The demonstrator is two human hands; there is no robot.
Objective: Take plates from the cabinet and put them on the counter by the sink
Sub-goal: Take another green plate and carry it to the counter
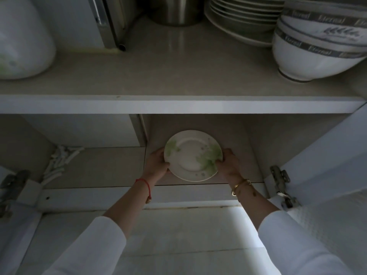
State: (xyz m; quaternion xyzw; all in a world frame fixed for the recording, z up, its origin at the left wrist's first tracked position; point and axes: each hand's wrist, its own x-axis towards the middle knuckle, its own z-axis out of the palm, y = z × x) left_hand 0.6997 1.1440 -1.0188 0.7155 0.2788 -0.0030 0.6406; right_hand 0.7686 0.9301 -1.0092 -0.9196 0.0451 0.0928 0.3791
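Hands reach into an open kitchen cabinet [178, 105], seen from the head of the person doing the reaching. Between them is a round white plate [191, 155] with pale green leaf patterns, low over the lower shelf [99, 165], towards its middle. Whether it has left the shelf or sits on it cannot be told.

The left hand [158, 163] grips the plate's left rim with its fingers curled around the edge. The right hand [228, 165] grips the right rim, thumb on top. Both arms wear white sleeves; a red string [145, 182] circles the left wrist and a gold bangle [240, 185] the right.

This looks like the take-out step: the plate is held but is inside the cabinet. The next move probably calls for drawing it straight back, level, below the front edge of the upper shelf [158, 76], then carrying it to the counter by the sink. Neither counter nor sink is in view.

The upper shelf holds a stack of white plates [244, 14] at the back, nested bowls [317, 42] with grey bands at the right, a steel pot [174, 12] behind, and a large white jar [21, 40] at the left. The lower shelf also holds a bundle of small white sticks [59, 161] in its left corner; what they are is unclear.
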